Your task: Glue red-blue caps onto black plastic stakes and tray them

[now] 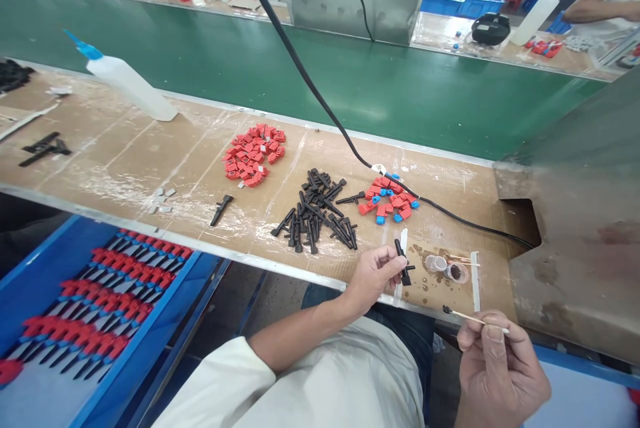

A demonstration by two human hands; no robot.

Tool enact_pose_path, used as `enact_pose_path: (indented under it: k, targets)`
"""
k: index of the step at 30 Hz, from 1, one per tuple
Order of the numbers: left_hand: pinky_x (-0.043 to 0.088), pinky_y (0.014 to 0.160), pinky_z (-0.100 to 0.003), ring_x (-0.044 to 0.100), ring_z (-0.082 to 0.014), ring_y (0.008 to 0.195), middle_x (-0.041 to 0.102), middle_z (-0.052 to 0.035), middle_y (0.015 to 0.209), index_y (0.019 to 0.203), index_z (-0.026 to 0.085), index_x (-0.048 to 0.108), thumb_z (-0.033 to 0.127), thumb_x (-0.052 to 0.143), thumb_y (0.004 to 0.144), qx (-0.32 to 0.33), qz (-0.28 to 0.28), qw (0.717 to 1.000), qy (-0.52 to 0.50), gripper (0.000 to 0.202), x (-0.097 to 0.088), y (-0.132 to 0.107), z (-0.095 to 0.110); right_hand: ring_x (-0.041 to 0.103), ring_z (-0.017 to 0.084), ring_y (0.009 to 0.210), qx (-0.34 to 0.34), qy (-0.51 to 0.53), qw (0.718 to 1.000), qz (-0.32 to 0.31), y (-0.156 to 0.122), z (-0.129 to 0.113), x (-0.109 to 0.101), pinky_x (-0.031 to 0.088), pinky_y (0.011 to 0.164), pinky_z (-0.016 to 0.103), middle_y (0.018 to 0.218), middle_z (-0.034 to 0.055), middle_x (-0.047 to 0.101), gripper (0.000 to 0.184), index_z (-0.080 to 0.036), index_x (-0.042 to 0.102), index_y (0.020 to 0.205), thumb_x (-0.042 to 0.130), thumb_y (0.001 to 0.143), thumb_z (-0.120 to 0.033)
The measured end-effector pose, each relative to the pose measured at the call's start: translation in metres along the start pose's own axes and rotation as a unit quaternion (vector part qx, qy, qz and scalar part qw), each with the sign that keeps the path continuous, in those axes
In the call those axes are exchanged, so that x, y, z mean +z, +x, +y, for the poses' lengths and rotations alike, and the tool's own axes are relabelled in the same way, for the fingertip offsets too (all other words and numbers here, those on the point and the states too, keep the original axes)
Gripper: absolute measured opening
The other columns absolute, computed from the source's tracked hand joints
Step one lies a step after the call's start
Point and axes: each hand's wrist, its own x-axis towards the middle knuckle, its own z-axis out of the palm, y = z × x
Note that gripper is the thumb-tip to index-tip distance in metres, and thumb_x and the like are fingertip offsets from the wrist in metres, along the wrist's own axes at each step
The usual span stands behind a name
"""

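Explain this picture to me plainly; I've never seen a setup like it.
There is no robot here: a person works bare-handed. The one picture comes from a camera worn on that person's head, looking forward and down. The left hand holds a black part; the right hand holds a thin swab with a dark tip. On the cardboard-covered bench lie a pile of black parts, a heap of red pieces, and a cluster of red and blue pieces. Two small cups sit right of the held part.

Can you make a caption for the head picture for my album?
Left hand holds a black part, right hand a dark-tipped swab; red pieces lie on the bench.
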Motion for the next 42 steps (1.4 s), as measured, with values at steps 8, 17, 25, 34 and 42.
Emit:
enact_pose_path:
  k: [8, 17, 25, 34, 42]
  targets:
    - [0.036, 0.051, -0.022, 0.046, -0.0084, 0.048, 0.054, 0.0044, 0.052, 0.061, 0.020, 0.051, 0.061, 0.078, 0.071, -0.004, 0.011, 1.000, 0.006, 0.050, -0.002, 0.000, 0.002, 0.058, 0.011, 0.052, -0.001, -0.023, 0.999, 0.028, 0.001, 0.003, -0.001, 0.044, 0.042, 0.021, 0.070, 0.0022, 0.066, 0.019, -0.015, 0.072, 0.083, 0.084, 0.085, -0.030]
    - [0.035, 0.050, -0.023, 0.046, -0.0087, 0.048, 0.054, 0.0043, 0.052, 0.061, 0.020, 0.052, 0.061, 0.079, 0.070, -0.004, 0.016, 1.000, 0.008, 0.049, -0.001, 0.002, -0.001, 0.057, 0.013, 0.050, -0.034, -0.102, 0.986, 0.130, 0.011, 0.010, -0.009, 0.043, 0.042, 0.026, 0.073, 0.0002, 0.066, 0.029, -0.016, 0.069, 0.081, 0.088, 0.080, -0.038]
    - [0.035, 0.051, -0.022, 0.046, -0.0090, 0.047, 0.056, 0.0034, 0.051, 0.060, 0.020, 0.052, 0.059, 0.080, 0.069, -0.011, 0.024, 1.000, 0.006, 0.049, 0.000, 0.002, -0.002, 0.063, 0.017, 0.068, -0.176, -0.404, 0.896, 0.056, 0.029, 0.029, -0.027, 0.051, 0.062, 0.031, 0.083, 0.0058, 0.071, 0.018, -0.016, 0.077, 0.091, 0.073, 0.095, -0.033]
    - [0.034, 0.048, -0.023, 0.047, -0.0096, 0.046, 0.056, 0.0027, 0.050, 0.060, 0.020, 0.053, 0.061, 0.080, 0.068, -0.019, 0.022, 1.000, 0.006, 0.050, -0.001, 0.004, -0.006, 0.056, 0.013, 0.057, -0.228, -0.453, 0.861, -0.026, 0.038, 0.045, -0.029, 0.046, 0.059, 0.028, 0.075, 0.0015, 0.063, 0.018, -0.017, 0.080, 0.096, 0.068, 0.098, -0.030]
    - [0.036, 0.052, -0.023, 0.049, -0.0099, 0.051, 0.058, 0.0008, 0.057, 0.061, 0.018, 0.055, 0.062, 0.080, 0.067, -0.018, 0.012, 0.999, -0.037, 0.051, 0.000, 0.006, -0.007, 0.048, 0.011, 0.052, -0.114, -0.440, 0.891, -0.003, 0.034, 0.046, -0.036, 0.047, 0.066, 0.031, 0.085, 0.0005, 0.061, 0.055, -0.015, 0.067, 0.134, 0.072, 0.091, -0.048]
